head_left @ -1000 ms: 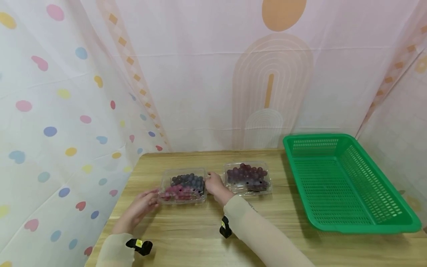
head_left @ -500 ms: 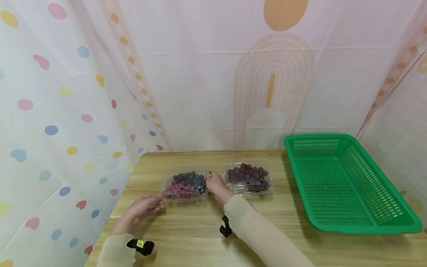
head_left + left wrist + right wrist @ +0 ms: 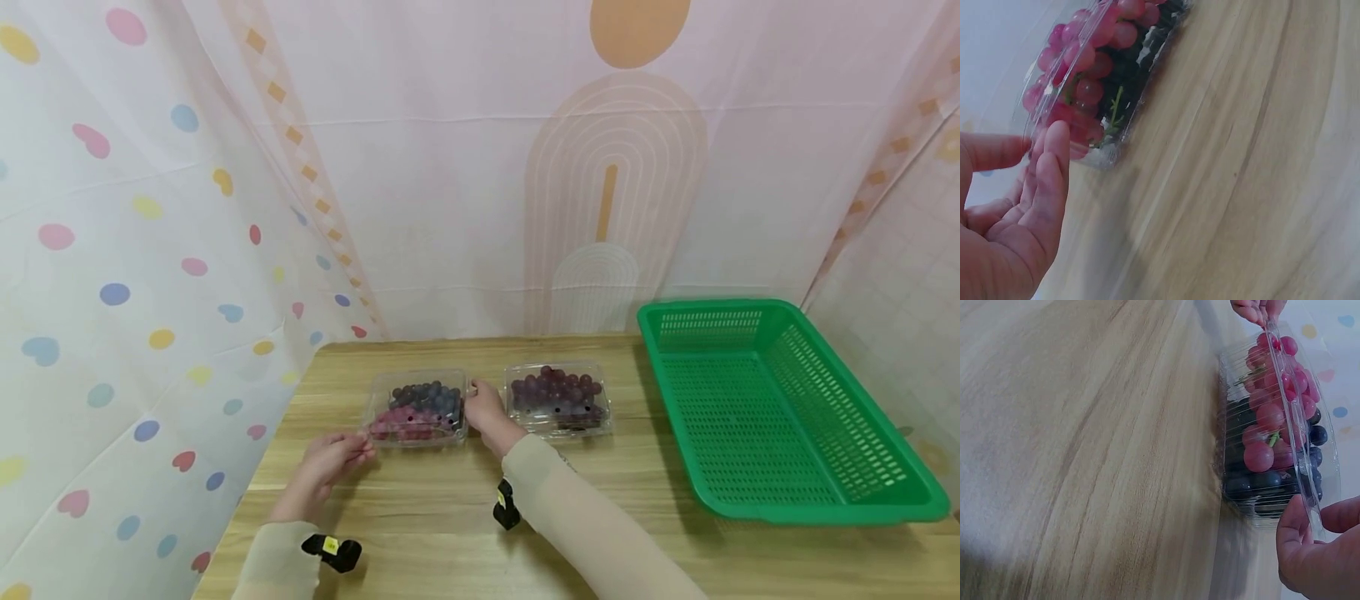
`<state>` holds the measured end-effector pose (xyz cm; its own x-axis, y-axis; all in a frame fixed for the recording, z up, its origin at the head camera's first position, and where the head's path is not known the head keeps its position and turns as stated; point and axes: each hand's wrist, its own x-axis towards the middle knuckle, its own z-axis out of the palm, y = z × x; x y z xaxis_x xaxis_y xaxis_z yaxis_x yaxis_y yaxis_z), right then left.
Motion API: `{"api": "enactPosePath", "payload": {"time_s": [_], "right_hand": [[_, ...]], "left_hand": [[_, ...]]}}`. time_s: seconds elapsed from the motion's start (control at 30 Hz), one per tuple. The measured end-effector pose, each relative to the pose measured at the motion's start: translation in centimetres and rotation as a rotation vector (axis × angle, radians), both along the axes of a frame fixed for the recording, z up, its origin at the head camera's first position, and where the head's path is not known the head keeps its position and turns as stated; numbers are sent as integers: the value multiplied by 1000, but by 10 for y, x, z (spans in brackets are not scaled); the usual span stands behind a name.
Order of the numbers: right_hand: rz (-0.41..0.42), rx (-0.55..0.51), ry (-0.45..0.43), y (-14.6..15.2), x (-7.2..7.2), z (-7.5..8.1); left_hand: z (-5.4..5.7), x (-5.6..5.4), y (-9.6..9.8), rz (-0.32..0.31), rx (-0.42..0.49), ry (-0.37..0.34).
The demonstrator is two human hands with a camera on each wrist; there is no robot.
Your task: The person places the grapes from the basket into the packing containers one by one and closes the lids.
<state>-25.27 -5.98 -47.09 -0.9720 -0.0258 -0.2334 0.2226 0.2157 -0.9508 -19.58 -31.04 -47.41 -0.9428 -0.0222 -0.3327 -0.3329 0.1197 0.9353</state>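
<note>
A clear plastic clamshell box (image 3: 381, 388) holds pink grapes (image 3: 401, 423) at its front and dark grapes (image 3: 429, 395) behind them. At its front left corner my left hand (image 3: 324, 468) pinches the rim between thumb and fingers, as the left wrist view also shows. My right hand (image 3: 489, 414) grips the rim at the opposite end; in the right wrist view its thumb and forefinger (image 3: 1293, 519) close round the plastic edge. The lid lies over the grapes in the head view. Both hands work on this one box, close over the wooden table.
A second clear box (image 3: 589, 369) with purple-red grapes (image 3: 557, 387) sits just right of my right hand. Farther right stands a large green plastic basket (image 3: 810, 512). The wooden table (image 3: 420, 533) ends at a patterned curtain (image 3: 450, 208) behind and to the left.
My left hand has moved a little right and away along the box's left end, now at its front corner. The box has shifted slightly back and right. My right hand stays nearly in place.
</note>
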Motion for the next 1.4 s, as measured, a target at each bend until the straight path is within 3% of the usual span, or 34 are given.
{"api": "enactPosePath", "payload": {"time_s": [0.13, 0.37, 0.67, 1.07, 1.4], "right_hand": [[9, -6, -13, 2, -2, 1], [41, -64, -44, 2, 0, 8], [148, 65, -71, 7, 4, 26], [278, 225, -7, 35, 4, 51], [305, 149, 45, 79, -3, 73]], "left_hand": [[0, -2, 4, 47, -13, -7], [-1, -5, 3, 49, 9, -13], [3, -3, 0, 34, -21, -46], [9, -1, 5, -42, -314, -4], [23, -7, 8, -107, -642, 104]]}}
